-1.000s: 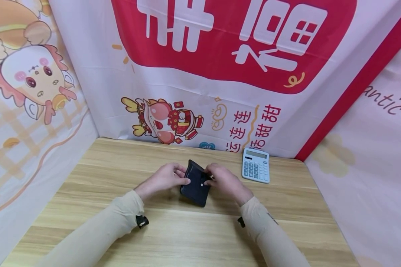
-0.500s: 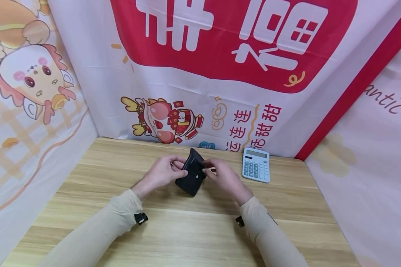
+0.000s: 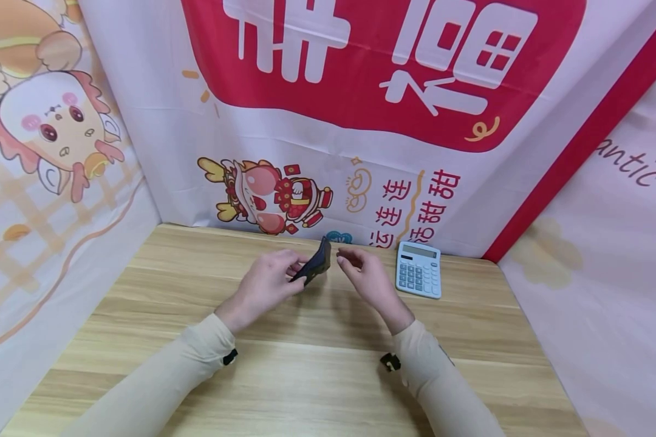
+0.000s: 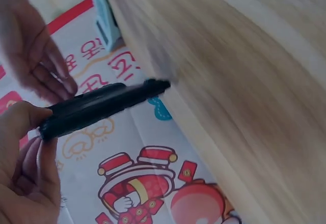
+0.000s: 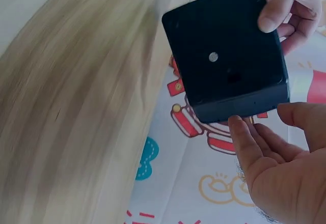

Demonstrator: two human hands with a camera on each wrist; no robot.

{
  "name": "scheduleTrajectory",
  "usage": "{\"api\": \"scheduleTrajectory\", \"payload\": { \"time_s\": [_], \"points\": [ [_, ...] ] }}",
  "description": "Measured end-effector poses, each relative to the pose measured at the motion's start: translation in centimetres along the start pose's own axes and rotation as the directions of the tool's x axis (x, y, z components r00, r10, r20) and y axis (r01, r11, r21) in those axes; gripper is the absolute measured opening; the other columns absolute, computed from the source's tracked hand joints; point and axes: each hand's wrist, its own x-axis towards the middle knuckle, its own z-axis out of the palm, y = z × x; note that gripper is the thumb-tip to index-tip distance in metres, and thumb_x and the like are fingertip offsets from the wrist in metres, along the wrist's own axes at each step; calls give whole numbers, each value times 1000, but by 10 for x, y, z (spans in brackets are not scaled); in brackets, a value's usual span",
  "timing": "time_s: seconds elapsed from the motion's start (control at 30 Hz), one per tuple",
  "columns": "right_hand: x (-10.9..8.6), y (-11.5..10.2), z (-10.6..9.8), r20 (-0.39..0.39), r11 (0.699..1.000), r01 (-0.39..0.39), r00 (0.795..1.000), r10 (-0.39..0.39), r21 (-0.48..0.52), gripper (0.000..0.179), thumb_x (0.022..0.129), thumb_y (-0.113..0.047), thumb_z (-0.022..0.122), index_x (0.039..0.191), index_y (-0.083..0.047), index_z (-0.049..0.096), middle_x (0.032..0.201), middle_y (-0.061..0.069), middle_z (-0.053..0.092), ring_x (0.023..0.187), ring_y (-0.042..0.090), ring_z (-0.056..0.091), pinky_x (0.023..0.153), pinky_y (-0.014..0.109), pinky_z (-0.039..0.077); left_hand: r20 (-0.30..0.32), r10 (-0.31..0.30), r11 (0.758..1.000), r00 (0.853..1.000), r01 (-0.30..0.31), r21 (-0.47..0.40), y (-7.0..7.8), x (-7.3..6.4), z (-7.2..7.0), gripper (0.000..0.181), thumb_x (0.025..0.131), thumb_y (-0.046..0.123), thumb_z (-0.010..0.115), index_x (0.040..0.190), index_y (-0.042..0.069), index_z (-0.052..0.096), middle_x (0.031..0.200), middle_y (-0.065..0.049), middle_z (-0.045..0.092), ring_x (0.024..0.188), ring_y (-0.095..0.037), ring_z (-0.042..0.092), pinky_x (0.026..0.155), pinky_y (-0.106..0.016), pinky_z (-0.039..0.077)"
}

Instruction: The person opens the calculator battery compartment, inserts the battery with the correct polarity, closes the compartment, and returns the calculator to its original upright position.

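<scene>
My left hand grips a flat black slab-like object by one edge, thumb on one face and fingers behind. In the right wrist view the black object shows a squarish face with rounded corners, a small round silvery spot, and an angled strip along its lower edge. From the left wrist view it appears almost edge-on as a dark wedge. Its exact kind cannot be told. My right hand is just right of it with loosely bent fingers; its fingertips lie near the lower edge.
A light blue calculator lies at the back right of the wooden table, beyond my right hand. A printed cloth hangs close behind the table's back edge. More printed cloth stands along the left side.
The black object has tilted from face-up to nearly edge-on in the head view and risen toward the back. My right hand has come off its face and moved slightly right.
</scene>
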Motion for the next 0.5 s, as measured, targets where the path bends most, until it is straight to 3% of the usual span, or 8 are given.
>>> {"api": "scheduleTrajectory", "payload": {
  "time_s": [0.1,0.2,0.33,0.5],
  "points": [
    [0,-2,0,13,990,-53,999,51,131,42,121,-23,70,154,3,73,143,24,82,135,38,80,117,51,67,-24,128,982,991,-124,142,2,-1,1,33,95,4,95,127,5,84,120,-9,87,105,-24,86,93,-42,74],
    [1,-4,0,49,947,-120,993,110,298,47,123,-26,67,157,6,69,147,31,78,141,44,77,120,46,66,-20,231,934,973,-216,284,3,-1,2,35,95,6,96,128,6,85,118,-8,87,107,-26,84,96,-44,74],
    [1,-7,0,81,890,-186,983,168,417,52,123,-32,65,158,7,66,153,33,74,149,47,72,121,41,64,16,335,845,942,-308,437,3,-1,3,38,93,8,99,128,7,85,121,-11,87,110,-28,85,99,-43,74],
    [3,-9,3,85,871,-227,974,212,435,49,121,-31,70,156,4,70,154,28,75,140,34,78,119,38,65,94,442,698,892,-408,588,4,-2,6,37,97,8,98,131,6,83,126,-14,86,111,-29,85,100,-41,74]
  ]
}}
